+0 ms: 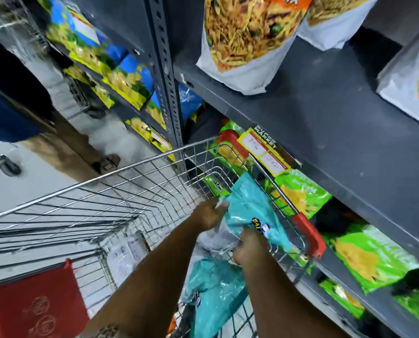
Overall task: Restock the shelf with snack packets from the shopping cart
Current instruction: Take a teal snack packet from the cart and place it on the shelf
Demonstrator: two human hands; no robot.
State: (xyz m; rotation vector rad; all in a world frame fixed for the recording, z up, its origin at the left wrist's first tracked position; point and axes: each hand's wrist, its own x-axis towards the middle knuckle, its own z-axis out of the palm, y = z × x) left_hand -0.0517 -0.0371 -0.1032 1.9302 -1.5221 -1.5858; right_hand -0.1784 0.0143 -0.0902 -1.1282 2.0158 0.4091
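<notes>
Grey metal shelving [325, 113] already carries green and white packets; left hand [207, 214] and right hand [248, 247] both clamped on one teal plastic snack packet [250, 211] inside the wire shopping cart [120, 181] — another teal packet [213, 289] remains below, so restocking looks unfinished.

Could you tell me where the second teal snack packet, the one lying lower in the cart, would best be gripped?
Probably by its upper edge, coming from above. The lower teal packet lies loose in the shopping cart beneath both forearms, its broad face up, so fingers could pinch the flat top seam. Both the left hand and right hand already hold the upper teal packet.
</notes>
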